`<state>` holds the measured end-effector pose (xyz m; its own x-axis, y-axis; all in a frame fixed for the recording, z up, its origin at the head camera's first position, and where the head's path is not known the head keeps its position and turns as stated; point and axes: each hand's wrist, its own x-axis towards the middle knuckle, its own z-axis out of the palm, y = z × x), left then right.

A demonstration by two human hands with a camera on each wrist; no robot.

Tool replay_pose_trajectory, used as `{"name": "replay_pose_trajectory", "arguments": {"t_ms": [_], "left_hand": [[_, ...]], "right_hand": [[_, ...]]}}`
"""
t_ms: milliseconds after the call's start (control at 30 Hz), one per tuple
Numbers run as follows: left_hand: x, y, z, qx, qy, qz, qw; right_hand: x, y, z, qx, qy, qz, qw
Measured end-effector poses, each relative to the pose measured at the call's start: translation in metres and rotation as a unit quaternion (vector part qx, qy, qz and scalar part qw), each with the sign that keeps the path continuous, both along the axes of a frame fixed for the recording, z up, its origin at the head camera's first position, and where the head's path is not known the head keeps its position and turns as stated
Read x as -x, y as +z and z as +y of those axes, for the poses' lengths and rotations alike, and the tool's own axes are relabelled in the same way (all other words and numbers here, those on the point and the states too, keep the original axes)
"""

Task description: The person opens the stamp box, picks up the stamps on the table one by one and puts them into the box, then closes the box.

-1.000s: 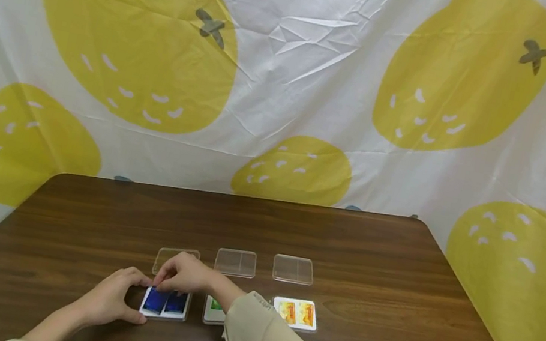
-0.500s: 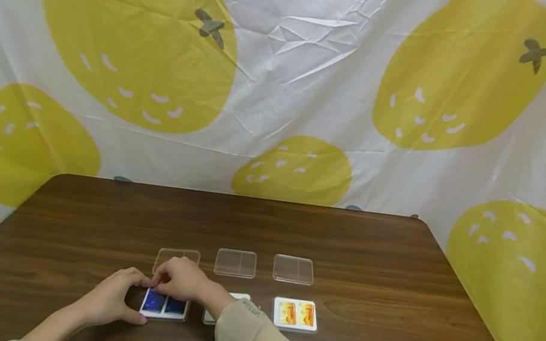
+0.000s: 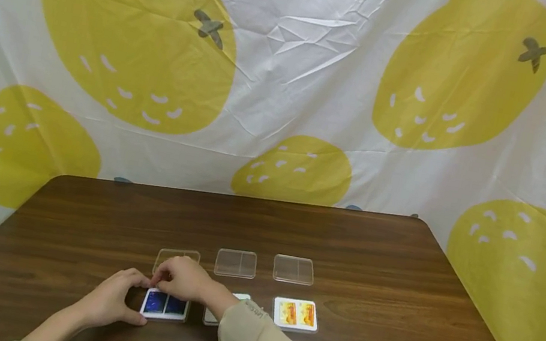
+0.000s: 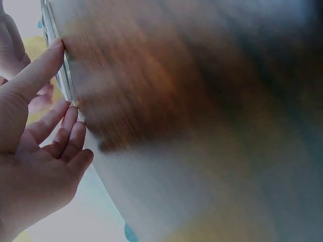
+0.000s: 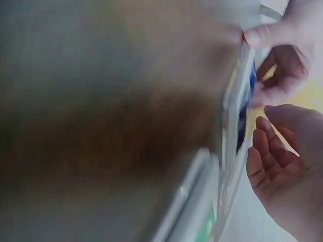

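A white shallow case [image 3: 163,316] with two dark blue picture cards [image 3: 155,302] lies near the front left of the table. My left hand [image 3: 109,297] holds it from the left, thumb at the near corner and index finger at the far one; in the left wrist view the thumb [image 4: 40,68] lies along its edge. My right hand [image 3: 184,278] reaches across with its thumb and index finger drawn together at the far-left corner of the left blue card. Those fingertips hide that corner. In the right wrist view the right hand [image 5: 290,166] is close beside the case.
Further right are a case [image 3: 243,296] mostly behind the right forearm and a white case with orange-yellow cards [image 3: 295,315]. Behind stand three clear lids in a row: left [image 3: 176,253], middle [image 3: 236,263] and right [image 3: 293,269]. A lemon-print cloth [image 3: 295,77] hangs behind the wooden table [image 3: 390,313].
The left blue card, tilted a second ago, now lies straight beside the other one. My right hand has shifted slightly toward the left and nearer; the left hand stays put.
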<state>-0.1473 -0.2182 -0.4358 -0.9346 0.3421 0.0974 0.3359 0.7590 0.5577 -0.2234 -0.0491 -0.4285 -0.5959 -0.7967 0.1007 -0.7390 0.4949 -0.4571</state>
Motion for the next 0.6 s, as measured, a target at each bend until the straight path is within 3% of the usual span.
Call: {"name": "replay_pose_trajectory", "arguments": {"t_ms": [300, 467, 600], "left_hand": [[0.0, 0.001, 0.001, 0.006, 0.006, -0.004, 1.0], [0.0, 0.0, 0.0, 0.011, 0.006, 0.009, 0.9999], [0.0, 0.0, 0.0, 0.012, 0.006, 0.015, 0.9998]], "right_hand": [[0.027, 0.003, 0.029, 0.085, -0.065, -0.019, 0.9941], [0.036, -0.003, 0.037, 0.09, -0.08, -0.01, 0.9927], [0.037, -0.005, 0.039, 0.066, -0.082, -0.001, 0.9944]]}}
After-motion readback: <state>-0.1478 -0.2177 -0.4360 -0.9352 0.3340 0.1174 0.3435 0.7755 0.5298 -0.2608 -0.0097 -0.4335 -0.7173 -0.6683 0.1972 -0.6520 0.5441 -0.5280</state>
